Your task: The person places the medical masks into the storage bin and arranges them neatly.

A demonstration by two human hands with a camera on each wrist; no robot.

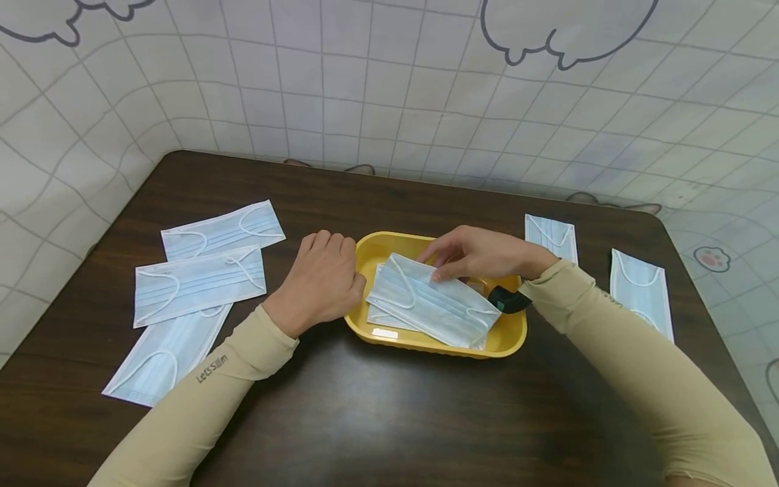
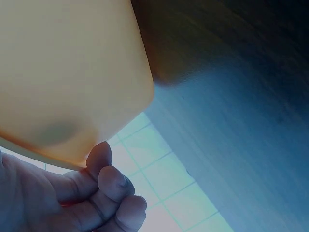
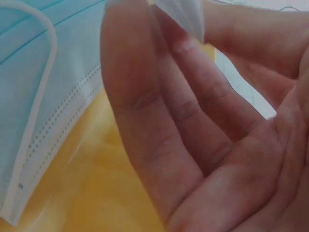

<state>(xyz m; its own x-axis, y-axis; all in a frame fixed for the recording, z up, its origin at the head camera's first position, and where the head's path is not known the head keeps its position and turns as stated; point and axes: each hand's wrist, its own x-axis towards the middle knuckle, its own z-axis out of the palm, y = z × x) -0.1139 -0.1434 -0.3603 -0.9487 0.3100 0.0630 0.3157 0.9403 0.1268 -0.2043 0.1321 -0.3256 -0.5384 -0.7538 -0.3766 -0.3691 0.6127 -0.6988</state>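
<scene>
A yellow plastic basket (image 1: pixel 514 335) sits in the middle of the table with several blue face masks inside. At its left rim is my left hand (image 1: pixel 322 277), fingers curled and thumb over the edge. The left wrist view shows the curled fingers (image 2: pixel 113 181) against the basket's wall (image 2: pixel 72 63). Over the basket, my right hand (image 1: pixel 481 251) pinches the upper edge of the top face mask (image 1: pixel 435 301), which lies tilted on the others. In the right wrist view, white material (image 3: pixel 188 17) shows between thumb and fingers; the fingertips are cut off.
Three overlapping masks lie on the left: an upper mask (image 1: pixel 225 226), a middle mask (image 1: pixel 201 287) and a lower mask (image 1: pixel 170 352). To the right are a small-looking mask (image 1: pixel 550 233) behind my wrist and another mask (image 1: pixel 642 287) near the table edge. A tiled-pattern sheet (image 1: pixel 389 88) hangs behind the table.
</scene>
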